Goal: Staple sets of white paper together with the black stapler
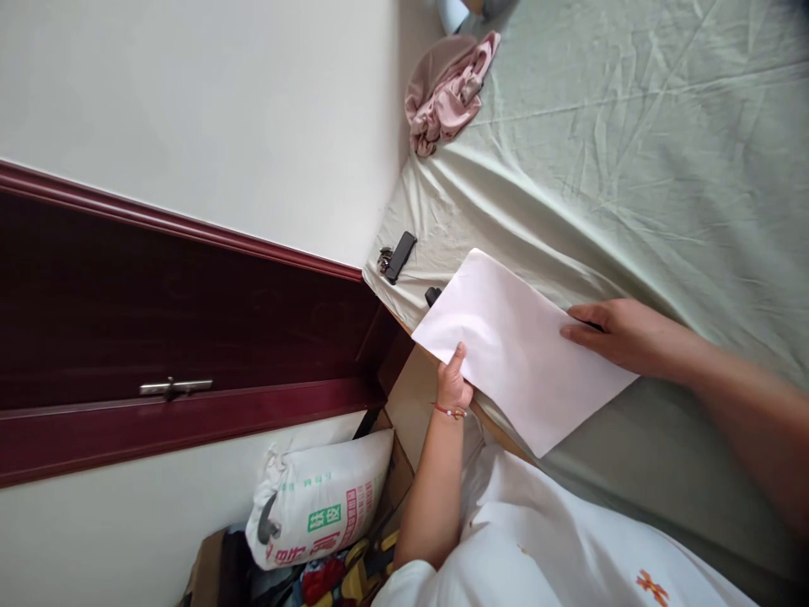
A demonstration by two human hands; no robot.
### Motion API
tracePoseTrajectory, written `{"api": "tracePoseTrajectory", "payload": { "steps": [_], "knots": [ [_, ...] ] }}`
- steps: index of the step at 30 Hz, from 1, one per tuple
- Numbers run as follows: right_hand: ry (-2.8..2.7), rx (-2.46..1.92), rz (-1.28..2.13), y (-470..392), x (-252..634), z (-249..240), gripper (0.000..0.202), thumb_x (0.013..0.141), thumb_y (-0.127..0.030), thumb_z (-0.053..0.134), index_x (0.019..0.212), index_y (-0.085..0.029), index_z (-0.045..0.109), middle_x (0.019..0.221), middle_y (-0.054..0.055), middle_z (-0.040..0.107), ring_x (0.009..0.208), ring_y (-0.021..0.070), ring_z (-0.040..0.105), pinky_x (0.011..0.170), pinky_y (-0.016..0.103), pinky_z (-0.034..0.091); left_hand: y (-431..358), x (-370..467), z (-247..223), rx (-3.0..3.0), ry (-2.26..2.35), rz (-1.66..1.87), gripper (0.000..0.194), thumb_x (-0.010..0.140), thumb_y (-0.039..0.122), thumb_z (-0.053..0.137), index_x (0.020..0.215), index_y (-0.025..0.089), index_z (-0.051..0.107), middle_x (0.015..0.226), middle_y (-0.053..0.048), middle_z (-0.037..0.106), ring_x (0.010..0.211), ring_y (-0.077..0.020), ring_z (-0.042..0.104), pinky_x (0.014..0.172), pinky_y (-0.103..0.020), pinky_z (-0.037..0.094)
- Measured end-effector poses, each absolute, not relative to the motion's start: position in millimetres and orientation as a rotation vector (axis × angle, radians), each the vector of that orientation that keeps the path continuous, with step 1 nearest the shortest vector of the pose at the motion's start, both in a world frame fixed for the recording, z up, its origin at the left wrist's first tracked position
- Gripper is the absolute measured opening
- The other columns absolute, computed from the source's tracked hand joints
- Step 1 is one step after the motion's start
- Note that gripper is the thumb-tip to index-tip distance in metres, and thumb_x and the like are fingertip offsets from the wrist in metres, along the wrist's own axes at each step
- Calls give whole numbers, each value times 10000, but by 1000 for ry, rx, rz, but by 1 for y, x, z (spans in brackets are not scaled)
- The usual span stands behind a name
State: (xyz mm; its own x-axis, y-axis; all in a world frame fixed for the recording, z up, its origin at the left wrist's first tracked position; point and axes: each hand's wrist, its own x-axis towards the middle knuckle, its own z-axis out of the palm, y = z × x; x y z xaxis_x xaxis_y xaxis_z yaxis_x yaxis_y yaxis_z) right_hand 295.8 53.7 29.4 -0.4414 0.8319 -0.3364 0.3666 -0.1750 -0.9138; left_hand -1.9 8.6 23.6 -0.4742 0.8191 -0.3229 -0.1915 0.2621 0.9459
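A blank white sheet of paper (pixel 518 354) is held at a slant over the front edge of the bed. My left hand (pixel 453 386), with a red beaded bracelet at the wrist, grips its near edge, thumb on top and fingers underneath. My right hand (pixel 616 333) pinches the right side of the sheet. Something dark shows between the right thumb and forefinger; I cannot make out what. Part of a small black object (pixel 433 296) sticks out past the paper's left edge, the rest hidden.
Keys with a black holder (pixel 400 257) lie on the pale green bedsheet (pixel 632 160) near the corner. A crumpled pink cloth (pixel 446 97) rests against the wall. To the left are a dark red door (pixel 190 312) with a metal handle and a white printed sack (pixel 322 497).
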Motion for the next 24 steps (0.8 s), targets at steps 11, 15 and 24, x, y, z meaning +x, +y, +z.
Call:
{"api": "tracePoseTrajectory", "payload": {
  "steps": [11,15,24],
  "knots": [
    [-1692,-1426,1538,54,290,19,295,853,-524,594,762,-244,572,666,-14,615,615,148,510,563,285,360,7,-7,12,655,1535,1387,609,547,425,960,1065,194,737,1114,-92,785,1160,-286,704,999,-388,560],
    [-1663,-1466,1449,54,292,20,298,864,-529,573,773,-248,609,661,-3,630,600,159,522,564,302,356,11,-10,11,572,1435,1455,422,646,411,891,970,182,750,1036,-79,800,1141,-266,714,1029,-375,536],
    [-1652,-1529,1431,55,293,21,266,880,-500,547,833,-253,634,688,-2,647,613,172,550,580,315,353,16,-7,10,506,1481,1498,186,727,207,845,890,202,757,967,-32,811,1021,-175,747,1021,-307,526]
  ]
}}
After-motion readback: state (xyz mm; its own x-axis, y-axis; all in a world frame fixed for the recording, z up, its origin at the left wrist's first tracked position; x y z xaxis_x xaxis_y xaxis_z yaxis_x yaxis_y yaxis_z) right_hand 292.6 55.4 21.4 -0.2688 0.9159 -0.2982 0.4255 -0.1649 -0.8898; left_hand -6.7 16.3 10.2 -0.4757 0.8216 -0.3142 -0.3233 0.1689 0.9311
